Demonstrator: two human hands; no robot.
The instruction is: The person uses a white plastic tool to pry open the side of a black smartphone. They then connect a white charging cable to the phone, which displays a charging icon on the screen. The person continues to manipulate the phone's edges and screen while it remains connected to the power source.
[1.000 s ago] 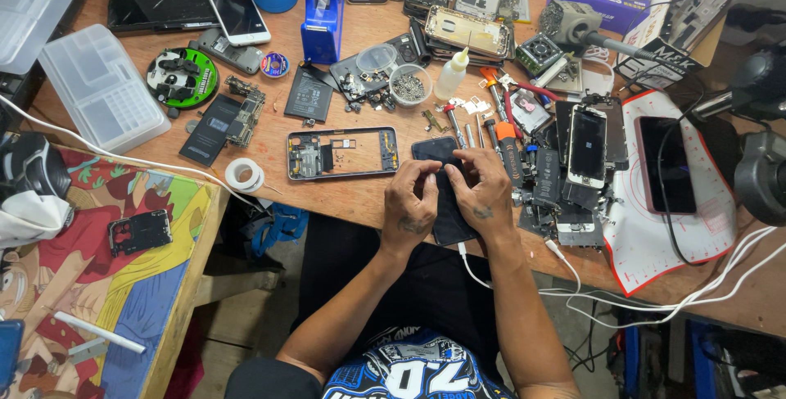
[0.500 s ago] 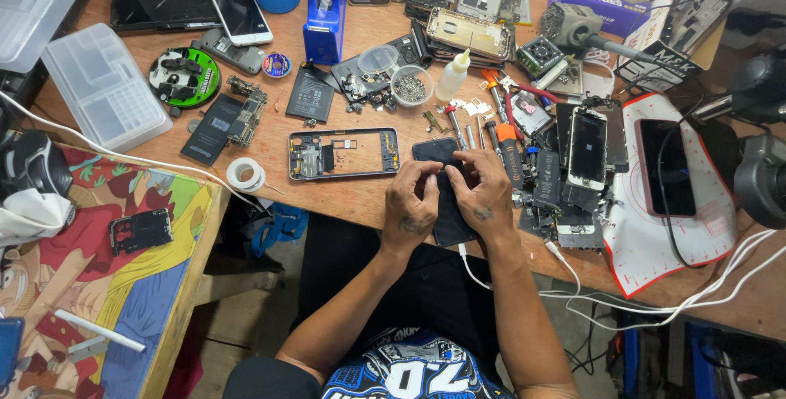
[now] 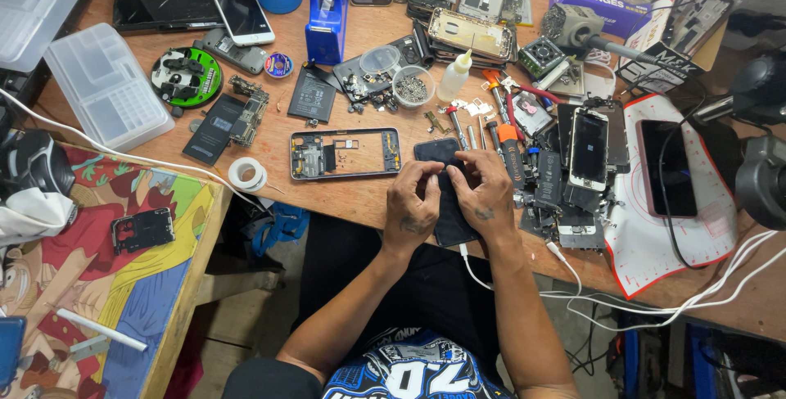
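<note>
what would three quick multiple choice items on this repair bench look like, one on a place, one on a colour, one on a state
1. Where does the opened phone frame lie?
A. on the wooden bench, beside the left hand
B. on the red-edged mat
C. inside the clear plastic box

2. What colour is the tape dispenser?
A. green
B. blue
C. white

3. What are the two hands doing?
A. resting flat and empty on the bench
B. both holding the dark phone at the bench edge
C. one lifting a screwdriver, one idle

Answers:
1. A, the frame sits on bare wood next to the left hand.
2. B, its body is plainly blue.
3. B, the left hand and right hand both have fingers on the dark phone.
</note>
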